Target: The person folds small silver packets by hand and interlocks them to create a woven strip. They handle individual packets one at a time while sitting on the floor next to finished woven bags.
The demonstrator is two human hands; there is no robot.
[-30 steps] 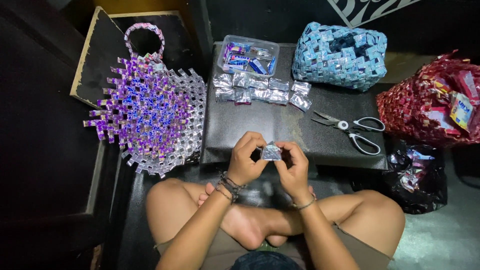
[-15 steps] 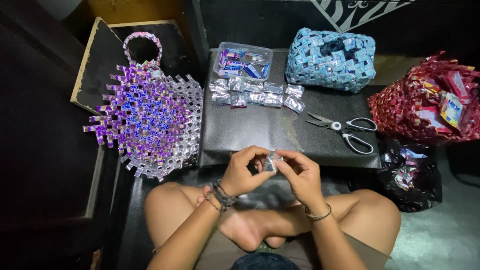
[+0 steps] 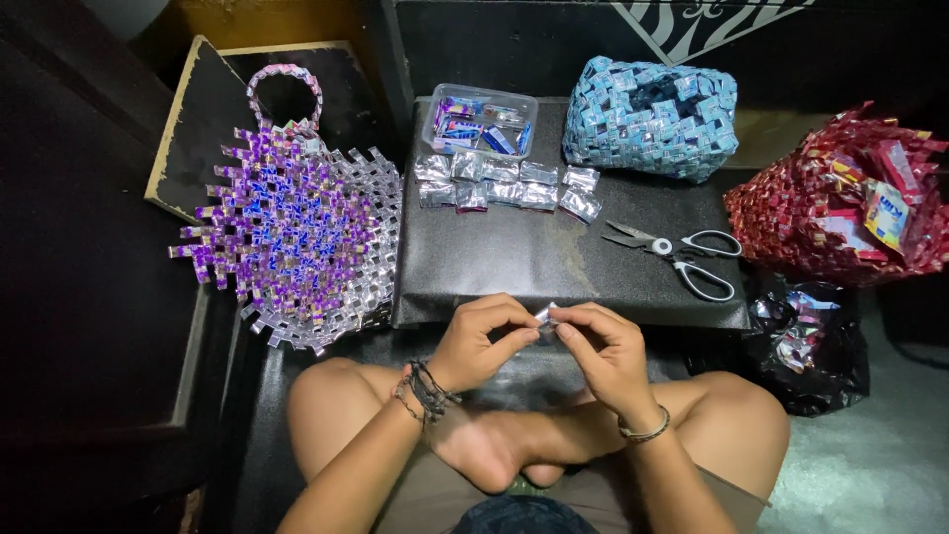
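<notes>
A low black bench [image 3: 554, 262] stands in a dim room with dark walls and a pale floor at right. At its near edge both hands pinch one small folded foil piece [image 3: 545, 314]: the left hand [image 3: 479, 341] and the right hand [image 3: 603, 351] are each closed on it by the fingertips. On the bench lie scissors [image 3: 682, 255], a row of folded foil pieces [image 3: 504, 183], a clear plastic tub [image 3: 479, 121] and a blue woven bag [image 3: 652, 117]. A purple woven panel [image 3: 292, 232] lies left; a red woven bag [image 3: 840, 198] sits right.
</notes>
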